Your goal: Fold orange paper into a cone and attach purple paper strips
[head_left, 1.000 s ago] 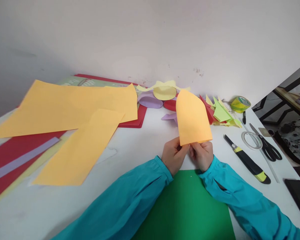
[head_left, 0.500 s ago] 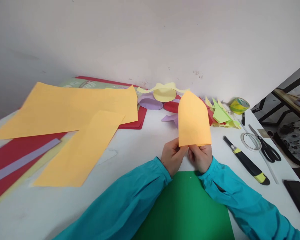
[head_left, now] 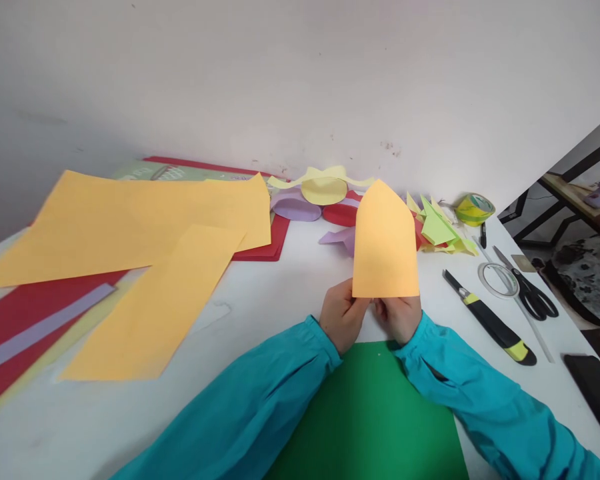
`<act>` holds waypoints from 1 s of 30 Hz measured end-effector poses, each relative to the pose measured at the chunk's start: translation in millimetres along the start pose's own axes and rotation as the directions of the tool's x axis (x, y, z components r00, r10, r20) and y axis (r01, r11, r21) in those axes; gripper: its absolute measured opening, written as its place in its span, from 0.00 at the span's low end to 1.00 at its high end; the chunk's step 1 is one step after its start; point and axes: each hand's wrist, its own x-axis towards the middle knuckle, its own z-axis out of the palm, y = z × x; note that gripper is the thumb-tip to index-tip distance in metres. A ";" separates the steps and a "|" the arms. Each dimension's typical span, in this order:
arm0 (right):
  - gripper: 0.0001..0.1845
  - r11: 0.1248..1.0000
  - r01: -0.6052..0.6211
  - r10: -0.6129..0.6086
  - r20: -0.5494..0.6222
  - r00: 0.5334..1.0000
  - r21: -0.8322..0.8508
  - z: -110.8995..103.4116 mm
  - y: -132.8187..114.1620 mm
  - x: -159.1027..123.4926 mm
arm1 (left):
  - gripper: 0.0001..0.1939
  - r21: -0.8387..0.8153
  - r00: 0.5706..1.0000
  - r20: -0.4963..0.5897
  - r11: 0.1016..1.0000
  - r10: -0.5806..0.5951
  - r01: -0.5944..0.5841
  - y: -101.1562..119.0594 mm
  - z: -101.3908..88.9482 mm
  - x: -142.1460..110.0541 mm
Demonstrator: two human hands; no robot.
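Left hand and right hand: fingers pinching orange arched paper at its lower edge, tips partly hidden. Paper's upright above worktop; uneven pull could crease it. Outward elbow could knock utility knife.

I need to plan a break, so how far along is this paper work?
Partway, I'd judge. The wavy pale yellow paper piece and rounded purple paper piece near the wall already look shaped. In hand is the arch-topped orange paper piece, held at its lower edge by the left hand and right hand. The two larger orange paper sheets lie unheld, perhaps left to work.
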 end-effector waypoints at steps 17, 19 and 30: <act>0.22 0.996 -0.079 0.080 -0.047 0.996 0.033 -0.3 -1.1 0.7 | 0.09 -0.078 0.991 0.000 0.988 -0.131 0.131 -1.3 1.6 -0.5; 0.21 0.998 -0.052 0.053 -0.052 0.997 0.018 -0.5 -2.1 1.0 | 0.08 -0.073 0.991 0.010 0.988 -0.137 0.137 -1.3 2.0 -0.3; 0.18 0.981 0.087 -0.093 -0.029 0.995 -0.173 -1.9 -10.2 1.0 | 0.07 -0.040 0.997 -0.005 0.996 -0.083 0.082 -1.3 0.0 -0.3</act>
